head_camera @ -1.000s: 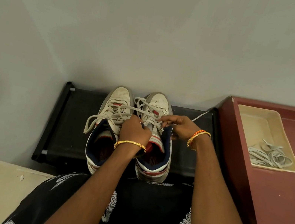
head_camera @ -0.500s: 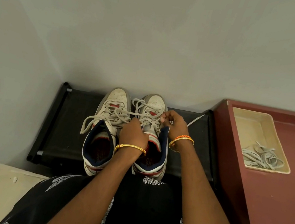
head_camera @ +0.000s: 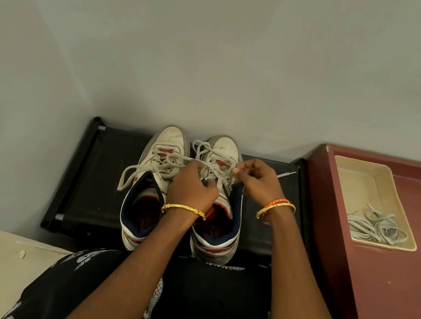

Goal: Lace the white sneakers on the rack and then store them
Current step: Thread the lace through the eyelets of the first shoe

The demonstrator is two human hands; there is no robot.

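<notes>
On rack (head_camera: 102, 169), hands (head_camera: 257, 182) pinching sneaker lace (head_camera: 176, 157)

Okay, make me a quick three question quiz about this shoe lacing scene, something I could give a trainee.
1. True or false: both sneakers stand on the black rack.
2. Where do the spare laces lie? A) on the floor B) in the beige tray C) inside a sneaker
3. Fill in: the right hand pinches a ____ over the right sneaker.

Key: 1 true; 2 B; 3 lace.
</notes>
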